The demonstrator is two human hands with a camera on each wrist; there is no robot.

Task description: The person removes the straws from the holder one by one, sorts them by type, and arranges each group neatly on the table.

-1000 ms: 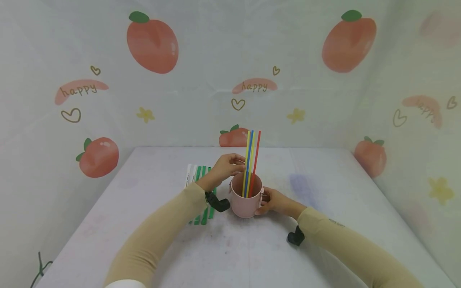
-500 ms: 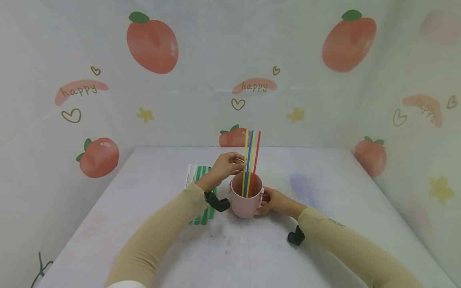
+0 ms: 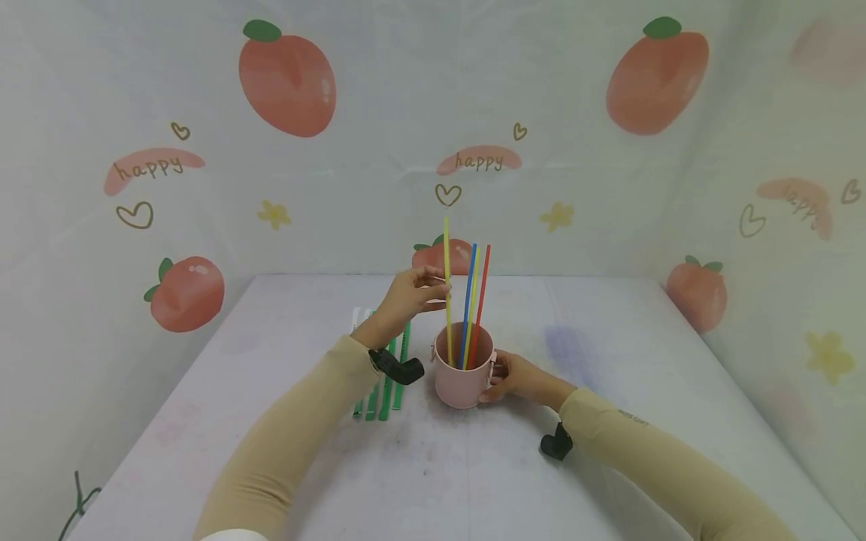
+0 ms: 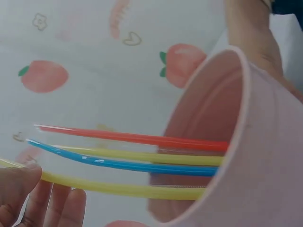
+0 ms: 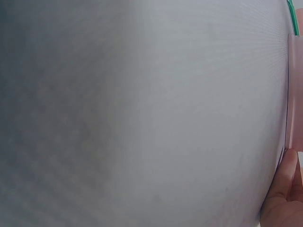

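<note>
Higher and farther left than half a second ago, the left hand (image 3: 404, 294) has drawn one yellow straw (image 4: 142, 191) away from the others, while the pink cup (image 3: 462, 387) and the right hand (image 3: 521, 379) have stayed put. Behind everything hangs a white cloth (image 3: 406, 90) printed with fruit and the word "happy", and below it spreads the pale table (image 3: 433, 488). The cup stands upright near the middle. The right hand grips its side at the handle, thumb toward the near side, probably to keep so light a cup from tipping or sliding; some of its fingers are hidden. Left of the cup, partly under the left arm, green strips (image 3: 386, 394) and white strips (image 3: 355, 317) lie side by side. Thumb and fingertips of the left hand pinch the yellow straw well above the rim, where it seems easiest to reach, its lower end inside the cup. Beside it, a red straw (image 4: 142, 138), a blue straw (image 4: 156, 168) and a second yellow straw (image 4: 189, 160) lean together, apparently propped by the cup's wall.
</note>
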